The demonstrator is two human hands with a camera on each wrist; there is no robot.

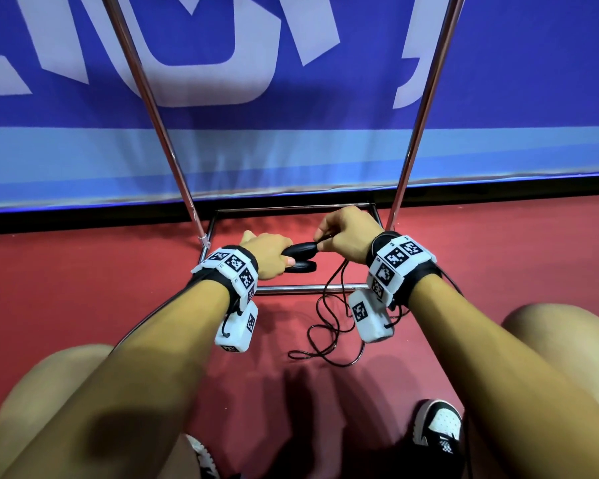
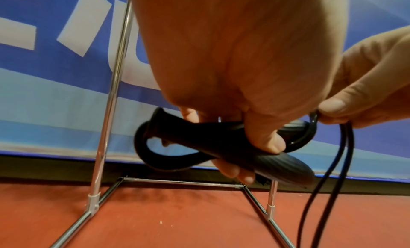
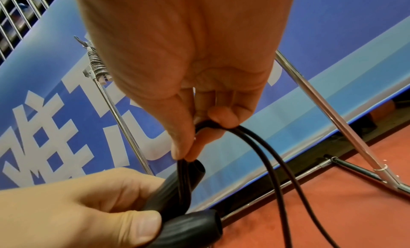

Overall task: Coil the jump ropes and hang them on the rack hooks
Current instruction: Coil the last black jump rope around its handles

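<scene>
Black handles [image 1: 300,259] clasped in left hand [image 1: 268,254], right hand [image 1: 346,233] pinching cord [image 1: 329,326] beside them

The floor [image 1: 83,305] is dull red and runs back to a black strip at the foot of a blue banner [image 1: 291,150] with pale lettering. On it stands the rectangular base of a chrome rack [image 1: 291,289], its thin bars flat on the red floor, with two shiny poles rising from the side bars where white clips sit. Just in front of the near bar, loose loops of thin black rope [image 1: 325,340] lie tangled on the floor, one strand crossing over that bar. A black-and-white shoe [image 1: 438,428] is planted on the floor nearer the camera.
</scene>
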